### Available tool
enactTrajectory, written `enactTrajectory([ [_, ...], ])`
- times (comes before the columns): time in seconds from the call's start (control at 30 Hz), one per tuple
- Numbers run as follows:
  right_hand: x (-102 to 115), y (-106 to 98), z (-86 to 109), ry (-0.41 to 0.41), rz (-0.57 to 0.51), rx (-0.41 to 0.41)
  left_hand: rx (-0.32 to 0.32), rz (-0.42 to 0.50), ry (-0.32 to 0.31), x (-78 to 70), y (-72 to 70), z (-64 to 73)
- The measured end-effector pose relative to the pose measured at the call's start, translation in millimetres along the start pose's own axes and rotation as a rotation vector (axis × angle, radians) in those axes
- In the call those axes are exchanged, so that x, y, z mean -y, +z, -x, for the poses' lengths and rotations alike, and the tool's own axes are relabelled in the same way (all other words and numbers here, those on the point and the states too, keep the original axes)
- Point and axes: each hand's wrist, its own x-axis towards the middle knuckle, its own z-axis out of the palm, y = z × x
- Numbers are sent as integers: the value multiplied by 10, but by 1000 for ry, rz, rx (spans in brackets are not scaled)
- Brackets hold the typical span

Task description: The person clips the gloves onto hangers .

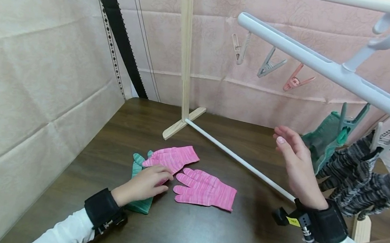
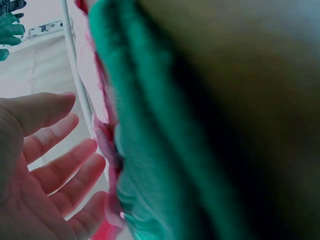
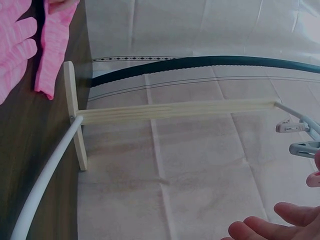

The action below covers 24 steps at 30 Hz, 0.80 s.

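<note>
My left hand (image 1: 147, 184) is over a green knit glove (image 1: 141, 206) lying on the table, its fingertips beside a pink knit glove (image 1: 175, 157) that partly overlaps the green one. In the left wrist view its fingers (image 2: 65, 167) are spread and loosely bent, pinching nothing. A second pink glove (image 1: 207, 191) lies flat just to the right. My right hand (image 1: 298, 170) is raised below the white hanger (image 1: 295, 47) with relaxed fingers and holds nothing. Close to it, a green glove (image 1: 322, 137) hangs from a green clothespin (image 1: 349, 124).
White, grey and pink clothespins (image 1: 294, 82) hang unused from the hanger. Black-and-grey knit gloves (image 1: 349, 185) hang at the right. A wooden stand post (image 1: 185, 57) and a low white bar (image 1: 237, 157) cross the dark table (image 1: 204, 237). Fabric curtains surround it.
</note>
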Motion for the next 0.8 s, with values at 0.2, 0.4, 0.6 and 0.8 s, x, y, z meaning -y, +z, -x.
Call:
enactTrajectory([
  [0.2, 25, -5, -22, -8, -96, -31, -6, -26, -27, 77, -10, 93],
  [0.4, 51, -22, -49, -24, -141, -53, 5, -61, -27, 109, -87, 149],
  [0.6, 81, -43, -72, -20, -177, -54, 52, -98, -36, 137, -170, 177],
  [0.8, 93, -49, -92, -26, -194, -60, 104, -143, -25, 153, -219, 198],
])
